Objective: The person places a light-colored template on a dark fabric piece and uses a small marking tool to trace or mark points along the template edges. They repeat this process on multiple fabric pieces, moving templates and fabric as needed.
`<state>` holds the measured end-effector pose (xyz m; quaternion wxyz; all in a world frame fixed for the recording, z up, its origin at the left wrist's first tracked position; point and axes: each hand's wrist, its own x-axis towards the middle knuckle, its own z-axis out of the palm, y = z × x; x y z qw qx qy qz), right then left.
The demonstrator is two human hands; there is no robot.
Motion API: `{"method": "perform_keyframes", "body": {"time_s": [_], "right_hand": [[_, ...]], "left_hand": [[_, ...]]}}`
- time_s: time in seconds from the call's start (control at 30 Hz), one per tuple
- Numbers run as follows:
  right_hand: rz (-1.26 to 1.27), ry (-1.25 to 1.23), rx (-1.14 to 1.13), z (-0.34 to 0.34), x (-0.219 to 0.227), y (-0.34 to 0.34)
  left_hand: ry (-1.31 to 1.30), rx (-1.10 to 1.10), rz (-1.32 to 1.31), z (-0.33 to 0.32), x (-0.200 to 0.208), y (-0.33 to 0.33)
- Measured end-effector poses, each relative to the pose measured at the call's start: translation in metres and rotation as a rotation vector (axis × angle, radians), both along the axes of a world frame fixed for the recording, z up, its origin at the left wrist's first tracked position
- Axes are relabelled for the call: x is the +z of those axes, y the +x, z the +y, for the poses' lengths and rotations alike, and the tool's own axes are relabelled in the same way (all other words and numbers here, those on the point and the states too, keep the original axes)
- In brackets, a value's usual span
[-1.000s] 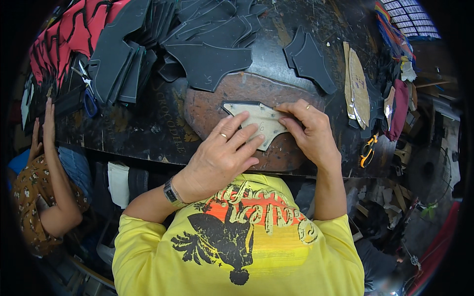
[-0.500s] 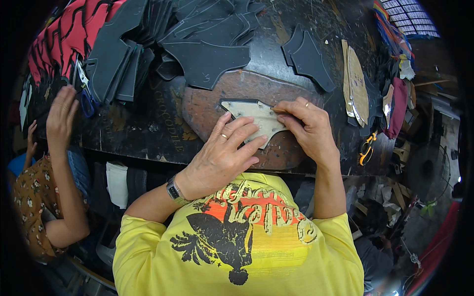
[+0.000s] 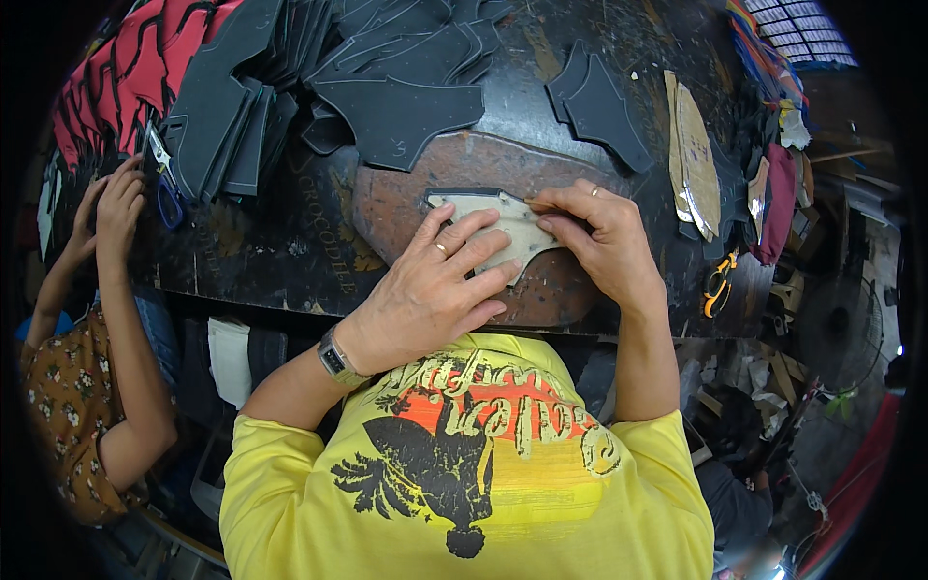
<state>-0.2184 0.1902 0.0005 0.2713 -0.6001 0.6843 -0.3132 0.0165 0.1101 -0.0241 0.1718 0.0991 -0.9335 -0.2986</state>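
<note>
A pale grey, angular template (image 3: 525, 235) with small dark spots lies on a dark piece whose edge shows along its top. Both rest on a worn reddish-brown board (image 3: 387, 208). My left hand (image 3: 435, 266) presses on the template from the left, its fingers spread and lying flat. At the template's upper right corner, my right hand (image 3: 599, 232) pinches a thin brown stick-like tool (image 3: 535, 202) between thumb and fingertips. Most of that tool is hidden by the fingers.
Stacks of dark cut pieces (image 3: 406, 116) lie beyond the board, with red pieces (image 3: 126, 77) at far left. Blue-handled scissors (image 3: 170, 198) lie near a co-worker's hands (image 3: 118, 203). Brown card patterns (image 3: 693, 159) and orange-handled snips (image 3: 717, 287) are on the right.
The co-worker's two hands have come together at the table's left side. My own hands stay almost in place on the template.
</note>
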Motion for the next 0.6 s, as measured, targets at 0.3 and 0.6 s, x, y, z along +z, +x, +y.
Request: {"method": "perform_keyframes", "body": {"time_s": [0.3,0.6], "right_hand": [[-0.185,0.043,-0.304,0.024,-0.004,-0.002],[0.085,-0.084,-0.201,0.023,-0.008,0.0]], "left_hand": [[0.024,-0.016,-0.015,-0.004,0.006,-0.001],[0.014,0.036,0.019,-0.007,0.001,-0.002]]}}
